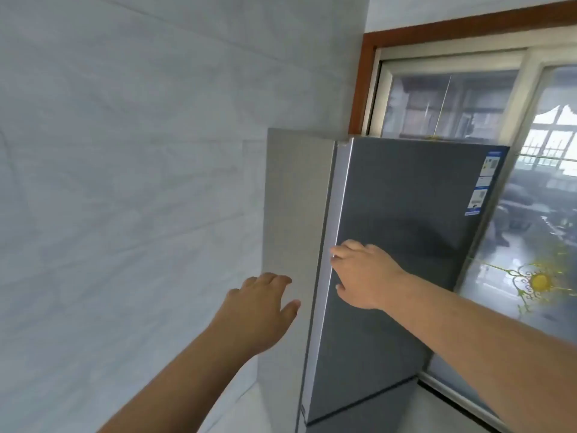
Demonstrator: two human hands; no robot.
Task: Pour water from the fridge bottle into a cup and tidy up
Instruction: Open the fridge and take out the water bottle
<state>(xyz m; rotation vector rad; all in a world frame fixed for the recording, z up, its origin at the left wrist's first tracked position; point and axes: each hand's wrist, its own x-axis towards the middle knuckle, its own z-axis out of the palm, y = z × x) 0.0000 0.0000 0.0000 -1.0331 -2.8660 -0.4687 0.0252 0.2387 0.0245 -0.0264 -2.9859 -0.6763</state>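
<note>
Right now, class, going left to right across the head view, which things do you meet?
White wall → left hand → fridge's pale side panel → right hand at the door edge → dark fridge door → window.

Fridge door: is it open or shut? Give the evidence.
Shut: the fridge door lies flush, no interior showing; the right hand touches its edge.

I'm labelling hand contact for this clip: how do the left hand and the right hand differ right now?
The right hand is on the fridge door, fingertips at its left edge strip; the left hand is lower, in front of the fridge's pale side panel, and contact cannot be told. The right hand's fingers curl toward the door edge; the left hand's fingers are spread and relaxed. Both are bare, reach forward and hold nothing.
</note>
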